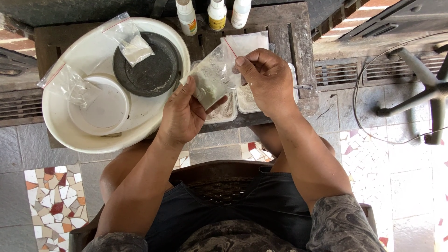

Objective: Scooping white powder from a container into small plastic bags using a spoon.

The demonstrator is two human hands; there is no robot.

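Our left hand (184, 114) and right hand (266, 79) both pinch a small clear bag (212, 77) of pale powder, held above two trays (242, 100) on the bench (284, 32). White basin (60, 116) left, bottles (217, 14) behind.

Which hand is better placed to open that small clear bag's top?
Right, probably. The right hand already pinches the small clear bag at its upper edge, while the left hand cradles its lower end from below, steadying it.

Three small bottles (213, 15), white basin (60, 116), dark dish (156, 74) inside.
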